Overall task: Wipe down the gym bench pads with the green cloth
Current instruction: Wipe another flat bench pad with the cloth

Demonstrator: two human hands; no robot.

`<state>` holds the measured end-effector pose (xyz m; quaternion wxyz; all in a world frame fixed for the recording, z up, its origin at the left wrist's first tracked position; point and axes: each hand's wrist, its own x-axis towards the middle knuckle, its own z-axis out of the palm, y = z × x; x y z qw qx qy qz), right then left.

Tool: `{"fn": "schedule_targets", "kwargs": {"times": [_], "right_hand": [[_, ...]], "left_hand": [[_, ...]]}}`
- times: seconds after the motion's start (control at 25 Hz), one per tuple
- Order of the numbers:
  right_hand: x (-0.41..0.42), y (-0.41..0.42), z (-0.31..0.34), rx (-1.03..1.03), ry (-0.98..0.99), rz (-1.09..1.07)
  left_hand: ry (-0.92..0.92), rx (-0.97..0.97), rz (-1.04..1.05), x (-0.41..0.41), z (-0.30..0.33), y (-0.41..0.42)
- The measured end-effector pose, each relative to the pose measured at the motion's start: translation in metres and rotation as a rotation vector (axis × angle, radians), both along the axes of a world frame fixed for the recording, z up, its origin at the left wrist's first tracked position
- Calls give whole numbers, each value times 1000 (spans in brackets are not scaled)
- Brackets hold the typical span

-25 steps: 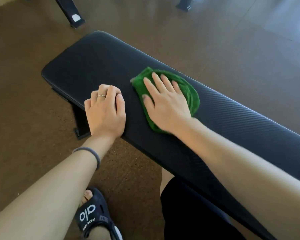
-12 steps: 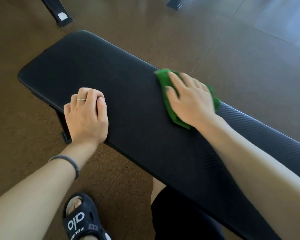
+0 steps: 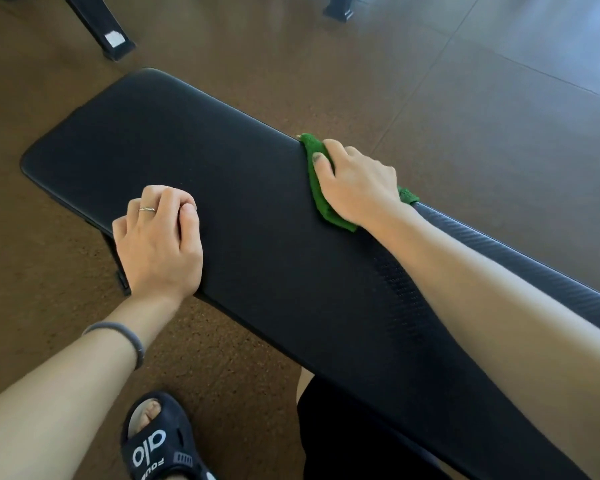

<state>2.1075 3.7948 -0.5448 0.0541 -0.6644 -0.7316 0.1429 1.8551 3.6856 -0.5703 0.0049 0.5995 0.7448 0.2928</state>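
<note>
The green cloth (image 3: pixel 317 188) lies bunched at the far edge of the bench pad (image 3: pixel 222 161), mostly hidden under the right hand (image 3: pixel 359 183), with one corner poking out to the left and another showing past the wrist on the right. That hand presses it down with fingers curled over the pad's far rim, thumb laid on the fabric, so the cloth looks pinned and gripped against the edge. It appears to be soft, light terry that will crumple and slide easily on the smooth black vinyl; it is best held flat under the palm with the fingers gathering a fold, so it does not slip out. The pad itself looks firm and slightly cushioned. The left hand (image 3: pixel 158 242) rests on the near edge of the pad, fingers loosely curled, holding nothing, probably as a brace. Below, a black sandal (image 3: pixel 156 441) stands on the brown floor (image 3: pixel 42 271).
</note>
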Motion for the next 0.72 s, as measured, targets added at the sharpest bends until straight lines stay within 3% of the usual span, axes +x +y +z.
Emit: {"fn": "schedule_targets", "kwargs": {"times": [0.12, 0.2, 0.48, 0.6, 0.72], "right_hand": [[41, -76, -7, 140, -100, 89], [56, -102, -5, 102, -127, 117], [-59, 37, -5, 22, -17, 69], [-67, -28, -7, 111, -125, 139], [-47, -130, -2, 136, -107, 294]], "left_hand": [[-6, 5, 5, 1, 0, 0], [-9, 8, 11, 1, -1, 0], [16, 20, -7, -1, -1, 1], [31, -3, -31, -6, 1, 0], [30, -25, -157, -13, 7, 1]]}}
